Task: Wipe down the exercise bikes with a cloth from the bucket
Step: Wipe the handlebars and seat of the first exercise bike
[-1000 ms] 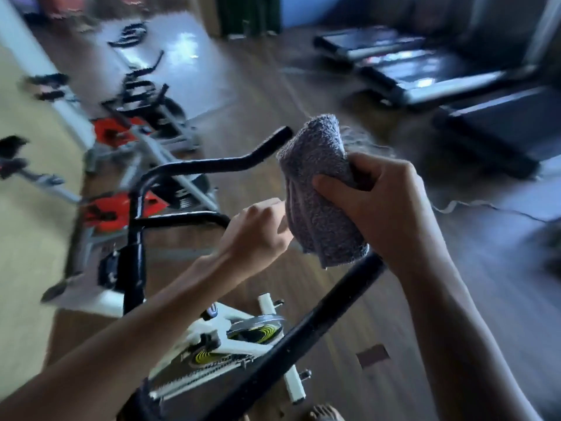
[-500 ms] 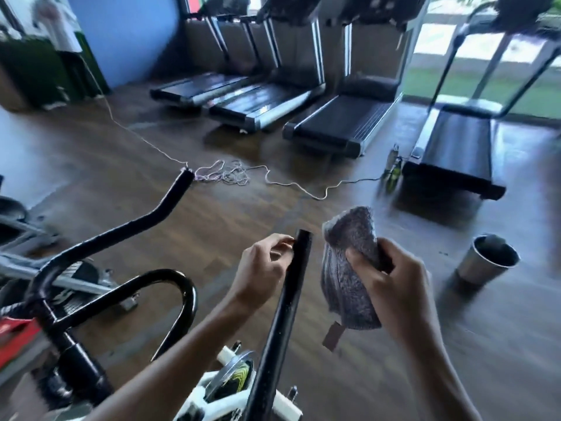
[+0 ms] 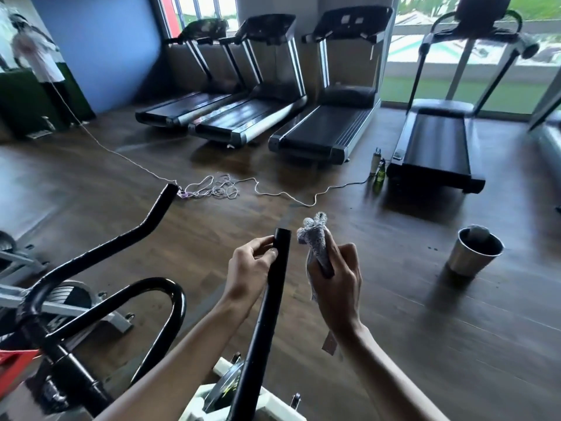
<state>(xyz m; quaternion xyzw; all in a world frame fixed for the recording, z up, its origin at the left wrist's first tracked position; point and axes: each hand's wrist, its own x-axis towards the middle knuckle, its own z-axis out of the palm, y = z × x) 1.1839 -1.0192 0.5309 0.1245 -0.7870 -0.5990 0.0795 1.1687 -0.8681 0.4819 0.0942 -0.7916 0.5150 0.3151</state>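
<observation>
Centre frame, the left grip (image 3: 252,268) pinches the tip of the black handlebar (image 3: 271,302). Beside it the right grip (image 3: 337,281) curls round the grey cloth (image 3: 315,243); the steel bucket (image 3: 473,259) stands at right, well apart.

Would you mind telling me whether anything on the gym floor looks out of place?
Yes: a white cord trails loose across the wooden floor and bunches into a tangle mid-room, a likely trip hazard. Bottles also stand on the floor beside a treadmill.

Dark wood floor (image 3: 394,329), blue wall (image 3: 100,50), row of treadmills (image 3: 321,132) before bright windows (image 3: 406,53), white cord (image 3: 218,186) tangled mid-room
</observation>
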